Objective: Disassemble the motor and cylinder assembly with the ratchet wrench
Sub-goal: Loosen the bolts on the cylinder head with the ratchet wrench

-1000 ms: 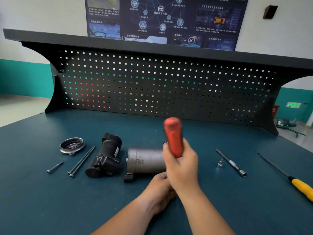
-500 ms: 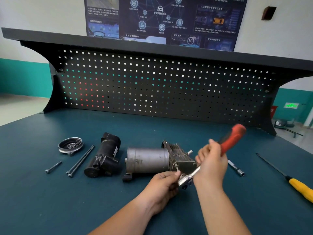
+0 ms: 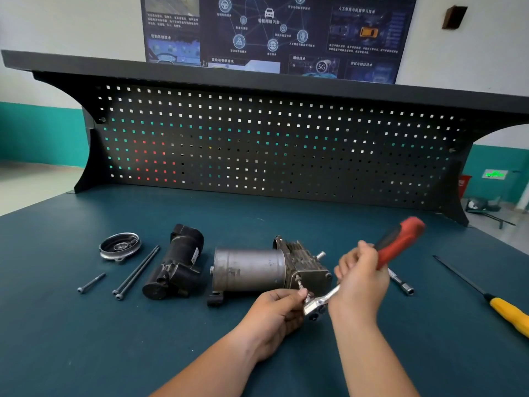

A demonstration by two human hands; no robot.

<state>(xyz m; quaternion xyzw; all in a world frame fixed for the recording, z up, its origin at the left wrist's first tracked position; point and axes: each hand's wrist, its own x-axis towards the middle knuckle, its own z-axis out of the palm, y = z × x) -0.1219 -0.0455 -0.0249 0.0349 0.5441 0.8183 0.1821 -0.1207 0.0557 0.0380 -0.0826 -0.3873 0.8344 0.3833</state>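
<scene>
Both hands are closed on one tool: the right hand (image 3: 360, 279) wraps the red-handled ratchet wrench (image 3: 399, 243) low on its grip, while the left hand (image 3: 274, 310) pinches the wrench's chrome head at the near right corner of the motor and cylinder assembly (image 3: 249, 269). The assembly lies on its side in the middle of the blue-green bench (image 3: 71, 339), grey motor can to the left, finned cylinder block to the right. All metal, it looks heavy and rigid, and its round can would likely roll under wrench torque (the squared block seems the surer place to brace it).

Parts lie to its left: a black housing (image 3: 174, 267) just beside it, then two long bolts (image 3: 137, 270), a short bolt (image 3: 91, 282) and a round cover (image 3: 120, 245). To the right are an extension bar (image 3: 400, 283) and, farther off, a yellow-handled screwdriver (image 3: 509, 313).

On the wall poster (image 3: 272, 32) behind the pegboard (image 3: 257, 144), only "5G" reads clearly; the Chinese captions are too small to make out. A pale label on the black housing is illegible.
</scene>
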